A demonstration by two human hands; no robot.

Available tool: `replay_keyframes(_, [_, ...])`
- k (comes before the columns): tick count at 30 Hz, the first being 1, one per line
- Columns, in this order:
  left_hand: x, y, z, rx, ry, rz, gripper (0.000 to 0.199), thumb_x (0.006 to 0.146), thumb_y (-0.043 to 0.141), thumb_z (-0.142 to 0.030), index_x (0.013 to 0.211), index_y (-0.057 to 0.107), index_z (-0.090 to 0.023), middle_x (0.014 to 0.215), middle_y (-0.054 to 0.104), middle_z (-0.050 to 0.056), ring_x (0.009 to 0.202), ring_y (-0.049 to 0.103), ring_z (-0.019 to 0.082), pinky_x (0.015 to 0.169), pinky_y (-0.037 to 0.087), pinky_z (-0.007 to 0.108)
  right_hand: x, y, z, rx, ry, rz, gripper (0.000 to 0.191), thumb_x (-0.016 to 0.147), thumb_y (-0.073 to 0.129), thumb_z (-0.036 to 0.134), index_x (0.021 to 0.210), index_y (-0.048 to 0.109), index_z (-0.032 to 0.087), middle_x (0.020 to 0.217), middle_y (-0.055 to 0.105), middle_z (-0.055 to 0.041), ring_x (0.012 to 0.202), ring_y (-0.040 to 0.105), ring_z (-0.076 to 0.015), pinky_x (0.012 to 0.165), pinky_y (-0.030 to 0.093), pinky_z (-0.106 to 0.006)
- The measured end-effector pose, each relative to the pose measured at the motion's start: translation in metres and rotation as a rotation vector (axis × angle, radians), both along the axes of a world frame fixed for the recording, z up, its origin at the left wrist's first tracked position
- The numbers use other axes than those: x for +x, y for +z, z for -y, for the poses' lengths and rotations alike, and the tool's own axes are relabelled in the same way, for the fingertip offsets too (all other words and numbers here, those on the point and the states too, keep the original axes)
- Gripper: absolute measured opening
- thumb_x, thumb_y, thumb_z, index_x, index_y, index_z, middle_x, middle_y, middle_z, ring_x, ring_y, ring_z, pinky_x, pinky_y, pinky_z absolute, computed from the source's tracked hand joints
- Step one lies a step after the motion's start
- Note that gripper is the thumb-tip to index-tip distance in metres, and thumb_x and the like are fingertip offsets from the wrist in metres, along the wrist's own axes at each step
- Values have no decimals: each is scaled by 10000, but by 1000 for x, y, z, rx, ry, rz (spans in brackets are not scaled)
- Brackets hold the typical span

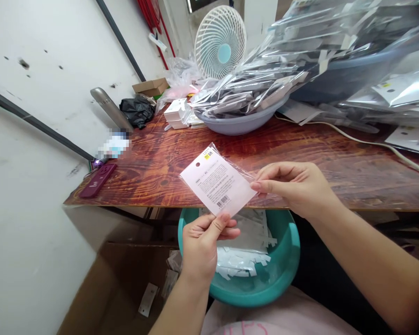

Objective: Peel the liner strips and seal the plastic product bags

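A white printed card in a clear plastic sleeve (218, 179) is held tilted above the table's front edge. It bears a barcode, small print, a yellow mark and a punched hole. My left hand (204, 242) pinches its lower corner between thumb and fingers. With thumb and fingertips, my right hand (293, 186) grips the right-hand corner and the sleeve's clear edge. Below the hands is a teal basin (289, 274), which holds flat clear bags and white paper strips (237, 263). Whatever is inside the sleeve behind the card is hidden.
On the wooden table (153, 172) stands a lavender basin (237, 125) heaped with plastic-wrapped packs. A white fan (220, 42) is behind it. A dark red phone (98, 180) lies at the left edge, near a black bag (138, 111). A pale cable (356, 136) crosses the right side.
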State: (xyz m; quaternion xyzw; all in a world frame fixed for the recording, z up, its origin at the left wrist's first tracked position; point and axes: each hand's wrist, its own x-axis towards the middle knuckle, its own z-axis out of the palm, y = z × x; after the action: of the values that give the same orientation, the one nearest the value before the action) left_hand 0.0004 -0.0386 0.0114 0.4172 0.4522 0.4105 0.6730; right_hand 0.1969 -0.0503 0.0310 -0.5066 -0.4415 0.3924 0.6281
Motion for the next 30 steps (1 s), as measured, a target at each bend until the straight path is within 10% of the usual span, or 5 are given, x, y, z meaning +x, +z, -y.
replay_keyframes(30, [18, -8, 10, 126, -6, -47, 185, 693, 747, -324, 678, 729, -141, 624, 710, 40, 510, 663, 147, 537, 549, 220, -24, -32, 11, 99, -345, -120, 261, 592, 807, 284, 626, 569, 183, 636, 596, 30, 578, 538, -96, 553, 474, -248])
